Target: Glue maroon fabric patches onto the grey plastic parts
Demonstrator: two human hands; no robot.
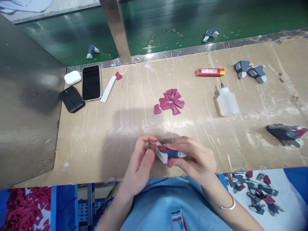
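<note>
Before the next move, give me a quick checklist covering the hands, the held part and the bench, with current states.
1. Right hand gripping the blue-grey, white and dark-red angular part: ok.
2. Left hand touching the part's other end: cannot tell; it is right beside it.
3. Dark-red top flush all over: cannot tell; the right hand covers some.
4. Flat dark-red loose pieces visible beyond the hands: ok, loosely clustered.
5. Translucent plastic bottle with its thin dark nozzle pointing away from the hands: ok.
6. Rectangular black-screened phone apart from the hands: ok.
</note>
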